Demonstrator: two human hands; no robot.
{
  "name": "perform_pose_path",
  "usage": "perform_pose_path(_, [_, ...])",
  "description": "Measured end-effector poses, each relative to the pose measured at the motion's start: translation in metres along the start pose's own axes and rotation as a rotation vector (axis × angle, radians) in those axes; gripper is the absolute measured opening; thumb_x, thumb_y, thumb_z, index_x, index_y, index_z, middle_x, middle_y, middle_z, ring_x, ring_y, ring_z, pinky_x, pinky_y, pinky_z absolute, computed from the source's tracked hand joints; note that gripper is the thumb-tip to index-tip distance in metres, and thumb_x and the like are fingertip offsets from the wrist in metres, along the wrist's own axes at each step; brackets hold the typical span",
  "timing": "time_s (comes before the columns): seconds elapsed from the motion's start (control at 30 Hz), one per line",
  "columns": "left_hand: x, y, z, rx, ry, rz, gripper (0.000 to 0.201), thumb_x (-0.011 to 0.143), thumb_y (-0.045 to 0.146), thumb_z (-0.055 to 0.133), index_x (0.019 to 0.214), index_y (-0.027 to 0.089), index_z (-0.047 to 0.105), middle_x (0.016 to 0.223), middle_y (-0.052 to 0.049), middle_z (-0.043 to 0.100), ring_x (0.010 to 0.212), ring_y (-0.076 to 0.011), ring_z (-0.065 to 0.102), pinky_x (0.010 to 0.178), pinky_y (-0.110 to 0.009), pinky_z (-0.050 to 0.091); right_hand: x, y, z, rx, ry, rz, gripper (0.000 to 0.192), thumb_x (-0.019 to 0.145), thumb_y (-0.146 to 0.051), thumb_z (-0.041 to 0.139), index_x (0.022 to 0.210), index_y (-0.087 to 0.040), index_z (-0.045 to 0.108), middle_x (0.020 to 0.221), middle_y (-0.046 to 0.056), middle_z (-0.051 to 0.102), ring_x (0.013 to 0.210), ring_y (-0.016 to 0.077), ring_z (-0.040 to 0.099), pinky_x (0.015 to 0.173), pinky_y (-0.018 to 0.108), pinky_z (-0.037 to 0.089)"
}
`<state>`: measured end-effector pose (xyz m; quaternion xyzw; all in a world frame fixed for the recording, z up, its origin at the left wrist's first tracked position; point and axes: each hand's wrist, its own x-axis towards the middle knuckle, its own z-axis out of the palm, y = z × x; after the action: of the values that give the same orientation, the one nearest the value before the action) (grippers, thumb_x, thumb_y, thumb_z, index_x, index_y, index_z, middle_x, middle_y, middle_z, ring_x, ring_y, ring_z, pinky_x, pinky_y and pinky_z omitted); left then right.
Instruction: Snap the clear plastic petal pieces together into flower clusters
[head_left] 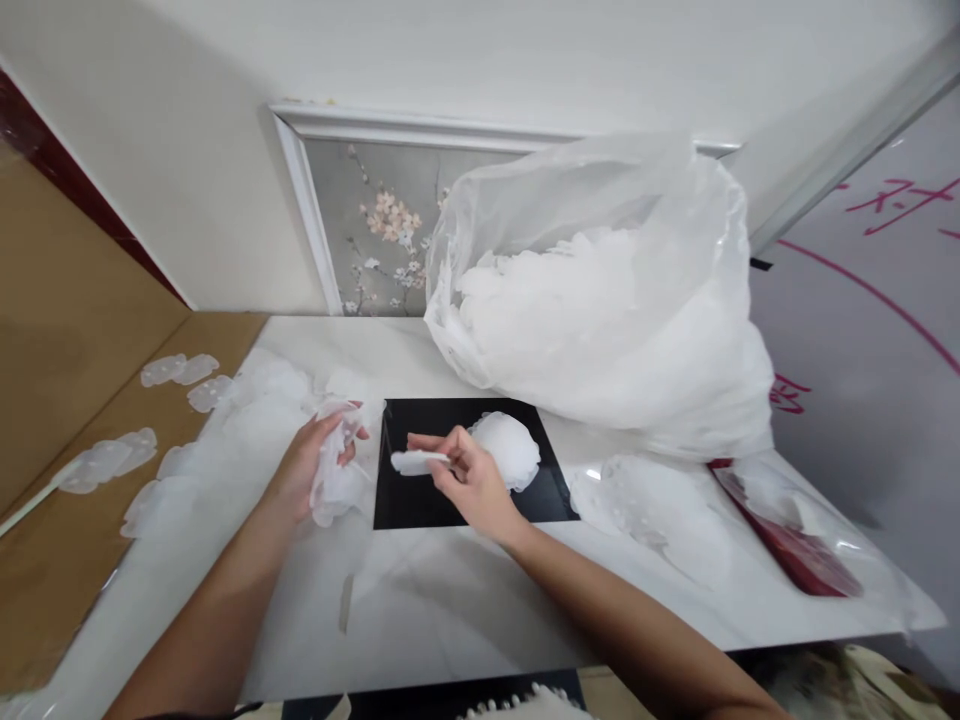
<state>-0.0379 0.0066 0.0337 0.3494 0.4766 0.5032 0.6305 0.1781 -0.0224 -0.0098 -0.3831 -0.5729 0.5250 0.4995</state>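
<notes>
My left hand [319, 450] is closed around a loose bunch of thin, translucent white scalloped pieces [335, 490], left of a black mat. Over the middle of the black mat [420, 510], my right hand [472, 480] pinches a small flat white stack [420, 462], seen edge-on, between thumb and fingers. Just behind my right hand, a rounded pile of white scalloped pieces [510, 450] lies on the mat. More of these pieces are heaped in a loose pile [262, 420] beside my left hand.
A large clear plastic bag [600, 320] full of white pieces stands at the back right. Several pieces [637, 510] lie right of the mat, near a dark red object [795, 550] under clear plastic. Cardboard [97, 540] borders the left side, with stray pieces [112, 460] on it.
</notes>
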Motion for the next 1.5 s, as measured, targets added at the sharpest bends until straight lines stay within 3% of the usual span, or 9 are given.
perform_pose_path(0.1, [0.002, 0.006, -0.005, -0.069, 0.072, 0.067, 0.043, 0.065, 0.034, 0.076, 0.103, 0.016, 0.063, 0.071, -0.001, 0.067, 0.044, -0.0073, 0.043, 0.038, -0.019, 0.030, 0.005, 0.002, -0.001, 0.413, 0.035, 0.299, 0.025, 0.080, -0.034, 0.069, 0.087, -0.025, 0.047, 0.080, -0.003, 0.066, 0.076, 0.0168, 0.066, 0.076, 0.034, 0.054])
perform_pose_path(0.27, [0.004, 0.011, -0.007, -0.163, 0.107, 0.065, 0.037, 0.065, 0.029, 0.072, 0.099, 0.017, 0.063, 0.072, -0.001, 0.066, 0.047, -0.0085, 0.047, 0.040, -0.019, 0.036, 0.011, -0.003, -0.009, 0.789, -0.090, 0.460, 0.033, 0.083, -0.050, 0.067, 0.094, -0.023, 0.053, 0.095, 0.005, 0.072, 0.096, 0.0226, 0.069, 0.084, 0.041, 0.055])
perform_pose_path(0.5, [0.003, 0.015, -0.007, -0.233, 0.092, 0.041, 0.032, 0.065, 0.023, 0.067, 0.096, 0.018, 0.064, 0.073, -0.001, 0.065, 0.046, -0.0088, 0.046, 0.040, -0.020, 0.039, 0.012, -0.007, -0.013, 0.820, -0.129, 0.472, 0.043, 0.090, -0.062, 0.051, 0.100, -0.021, 0.057, 0.107, 0.009, 0.071, 0.103, 0.0237, 0.068, 0.088, 0.044, 0.055])
perform_pose_path(0.87, [0.003, 0.013, -0.010, -0.237, 0.041, -0.002, 0.031, 0.068, 0.023, 0.067, 0.098, 0.018, 0.066, 0.074, -0.003, 0.065, 0.045, -0.0094, 0.047, 0.039, -0.020, 0.040, 0.013, -0.012, -0.016, 0.832, -0.132, 0.495, 0.042, 0.092, -0.060, 0.050, 0.099, -0.020, 0.057, 0.103, 0.008, 0.072, 0.101, 0.0228, 0.068, 0.090, 0.043, 0.054])
perform_pose_path(1.07, [0.004, 0.012, -0.011, -0.225, 0.029, -0.001, 0.029, 0.070, 0.023, 0.066, 0.098, 0.017, 0.066, 0.076, -0.004, 0.066, 0.046, -0.0095, 0.047, 0.040, -0.020, 0.041, 0.012, -0.011, -0.014, 0.803, -0.146, 0.473, 0.041, 0.088, -0.061, 0.056, 0.099, -0.021, 0.057, 0.098, 0.007, 0.071, 0.094, 0.0213, 0.068, 0.083, 0.038, 0.056])
perform_pose_path(1.2, [0.005, 0.012, -0.012, -0.227, 0.014, -0.009, 0.030, 0.070, 0.022, 0.064, 0.099, 0.017, 0.066, 0.076, -0.004, 0.066, 0.046, -0.0095, 0.047, 0.039, -0.020, 0.041, 0.010, -0.015, -0.018, 0.565, -0.098, 0.367, 0.036, 0.078, -0.051, 0.072, 0.094, -0.023, 0.056, 0.086, 0.001, 0.068, 0.077, 0.0172, 0.065, 0.070, 0.031, 0.054])
perform_pose_path(1.3, [0.004, 0.014, -0.011, -0.227, 0.023, -0.022, 0.028, 0.070, 0.021, 0.063, 0.097, 0.017, 0.066, 0.075, -0.004, 0.066, 0.046, -0.0098, 0.048, 0.038, -0.020, 0.041, 0.013, -0.025, -0.034, -0.003, 0.081, 0.192, 0.026, 0.079, -0.042, 0.071, 0.083, -0.023, 0.054, 0.074, -0.002, 0.062, 0.068, 0.0162, 0.059, 0.064, 0.029, 0.048])
perform_pose_path(1.4, [0.003, 0.016, -0.009, -0.226, 0.026, -0.043, 0.028, 0.071, 0.021, 0.062, 0.098, 0.018, 0.066, 0.073, -0.003, 0.065, 0.045, -0.0098, 0.047, 0.037, -0.020, 0.040, 0.016, -0.029, -0.058, -0.665, 0.208, 0.107, 0.015, 0.084, -0.033, 0.063, 0.076, -0.023, 0.055, 0.080, 0.002, 0.063, 0.081, 0.0221, 0.061, 0.076, 0.035, 0.046])
perform_pose_path(1.5, [0.004, 0.015, -0.009, -0.203, 0.019, -0.046, 0.029, 0.071, 0.020, 0.062, 0.100, 0.018, 0.066, 0.076, -0.002, 0.065, 0.046, -0.0093, 0.047, 0.038, -0.019, 0.041, 0.016, -0.018, -0.074, -0.998, 0.283, 0.183, 0.012, 0.082, -0.030, 0.064, 0.086, -0.021, 0.059, 0.102, 0.010, 0.064, 0.104, 0.0308, 0.058, 0.089, 0.044, 0.044])
